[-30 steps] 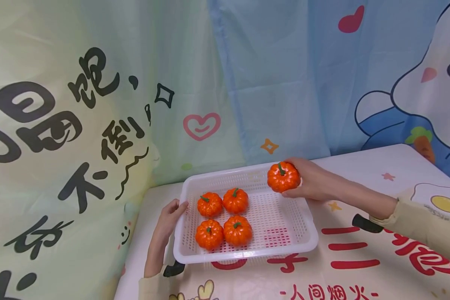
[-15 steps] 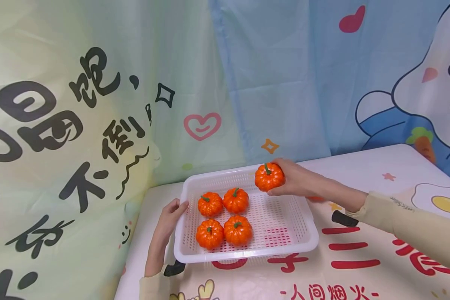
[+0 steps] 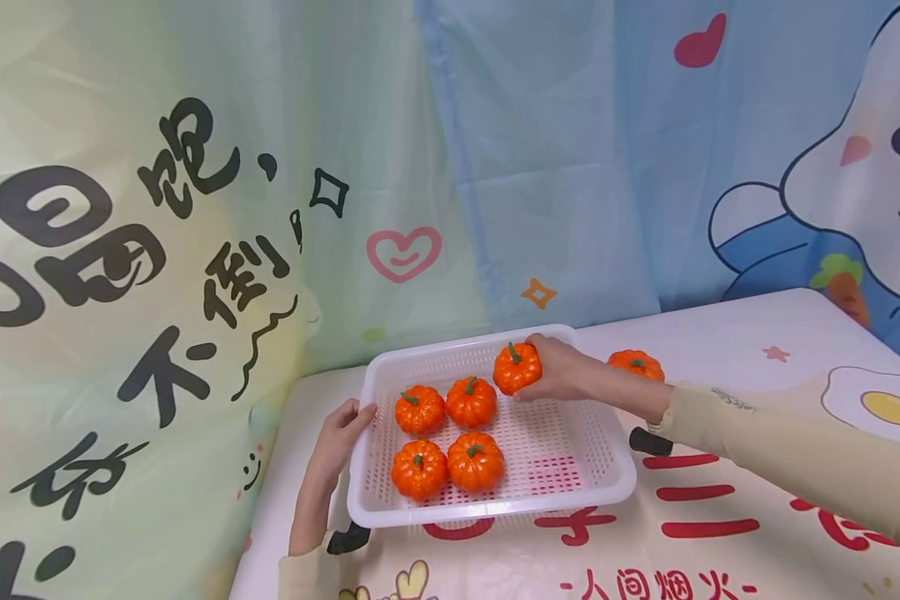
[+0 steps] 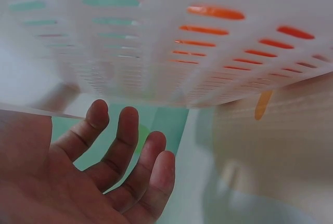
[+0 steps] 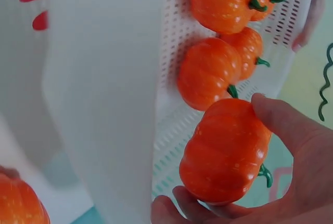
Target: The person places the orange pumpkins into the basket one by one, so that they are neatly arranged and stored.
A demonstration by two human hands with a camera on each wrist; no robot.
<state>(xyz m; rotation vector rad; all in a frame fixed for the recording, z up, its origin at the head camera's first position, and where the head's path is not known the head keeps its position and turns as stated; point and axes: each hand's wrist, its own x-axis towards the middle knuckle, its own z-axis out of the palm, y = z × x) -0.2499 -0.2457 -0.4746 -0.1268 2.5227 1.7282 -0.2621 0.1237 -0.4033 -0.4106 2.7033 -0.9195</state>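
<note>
My right hand [image 3: 558, 368] grips a small orange pumpkin [image 3: 517, 368] with a green stem, over the back of a white perforated plastic basket [image 3: 487, 507]. In the right wrist view, thumb and fingers span the held pumpkin [image 5: 226, 151], which is close to a pumpkin [image 5: 208, 73] in the basket. Several similar pumpkins [image 3: 477, 461] lie in the basket's left half. At the basket's left side, my left hand [image 3: 340, 435] holds the rim, its thumb over the edge. In the left wrist view, the fingers [image 4: 122, 141] are loosely bent below the basket wall; the thumb is hidden.
Another orange pumpkin [image 3: 636, 364] is on the table right of the basket, partly hidden behind my right forearm. The table is covered with a printed cloth [image 3: 708, 517]. A printed curtain [image 3: 540, 167] hangs behind the table.
The right hand has carried its pumpkin left and slightly down over the basket, towards the others. The pumpkin outside has come into view behind the forearm. The left hand has stayed on the rim.
</note>
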